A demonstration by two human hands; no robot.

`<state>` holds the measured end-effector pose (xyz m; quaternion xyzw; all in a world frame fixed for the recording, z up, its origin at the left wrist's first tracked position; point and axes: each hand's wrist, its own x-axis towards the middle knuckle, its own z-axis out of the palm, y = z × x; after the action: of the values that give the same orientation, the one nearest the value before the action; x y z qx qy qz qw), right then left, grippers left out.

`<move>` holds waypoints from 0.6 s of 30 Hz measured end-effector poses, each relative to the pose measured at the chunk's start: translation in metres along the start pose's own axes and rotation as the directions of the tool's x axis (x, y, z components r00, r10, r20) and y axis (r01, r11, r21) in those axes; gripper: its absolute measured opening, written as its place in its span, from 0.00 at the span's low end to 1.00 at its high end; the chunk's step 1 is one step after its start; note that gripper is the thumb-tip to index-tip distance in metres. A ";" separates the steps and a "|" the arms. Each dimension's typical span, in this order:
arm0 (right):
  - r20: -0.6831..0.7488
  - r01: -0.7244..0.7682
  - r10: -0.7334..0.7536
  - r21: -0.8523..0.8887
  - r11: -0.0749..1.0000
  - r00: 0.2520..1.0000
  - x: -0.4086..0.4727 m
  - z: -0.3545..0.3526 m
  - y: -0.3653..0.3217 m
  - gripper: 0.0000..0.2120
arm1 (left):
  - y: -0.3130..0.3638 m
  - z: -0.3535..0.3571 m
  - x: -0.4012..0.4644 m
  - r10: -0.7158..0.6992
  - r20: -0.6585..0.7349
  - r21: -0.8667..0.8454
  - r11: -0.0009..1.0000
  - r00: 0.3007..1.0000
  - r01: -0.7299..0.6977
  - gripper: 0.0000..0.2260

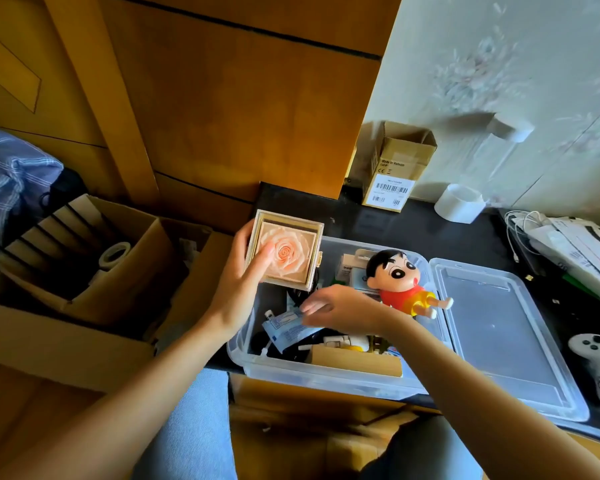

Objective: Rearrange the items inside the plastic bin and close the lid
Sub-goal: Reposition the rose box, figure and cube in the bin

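A: So, entry for this moment. I see the plastic bin (326, 374) open on the dark table (430, 233), its lid (506, 337) lying flat just to the right, touching the bin's right edge. Closing not yet begun.

B: Hands?

A: My left hand (243, 275) grips the rose box (284, 251), thumb across the clear top face, fingers curled round the left side. The box is held up over the bin's far-left corner, not resting inside. My right hand (340, 308) reaches left across the bin, fingers loosely extended, their tips at a blue-and-white packet (286, 332). I cannot tell whether they pinch it or merely touch it.

B: Contents?

A: The cartoon figure (400, 284) lies at the far right of the bin, feet over the rim toward the lid. A flat wooden piece (355, 363) sits along the near wall. Small white items and dark cables fill the middle, too jumbled to name.

B: Progress estimate?

A: Judgement only: mid-rearrangement. The rose box needs a place, the figure probably has to lie lower, then the lid goes on. Most of the task remains.
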<state>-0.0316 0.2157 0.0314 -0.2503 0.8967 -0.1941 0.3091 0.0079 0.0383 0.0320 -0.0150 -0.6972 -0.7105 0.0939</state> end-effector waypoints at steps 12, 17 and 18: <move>0.432 0.261 -0.069 -0.404 0.877 0.899 0.064 0.033 -0.029 0.37 | -0.007 0.010 -0.002 0.021 -0.168 -0.072 0.997 0.986 -0.034 0.16; 0.357 0.368 -0.178 -0.585 0.722 0.917 0.073 0.049 -0.019 0.33 | -0.011 0.009 0.001 0.044 -0.160 -0.051 0.997 0.986 -0.053 0.17; 0.328 0.362 -0.190 -0.614 0.702 0.925 0.075 0.053 -0.016 0.35 | -0.012 0.010 0.001 0.043 -0.150 -0.053 0.997 0.988 -0.051 0.16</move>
<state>-0.0433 0.1503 -0.0336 -0.4974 0.8140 0.1250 0.2726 0.0037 0.0479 0.0208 0.0190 -0.6673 -0.7267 0.1620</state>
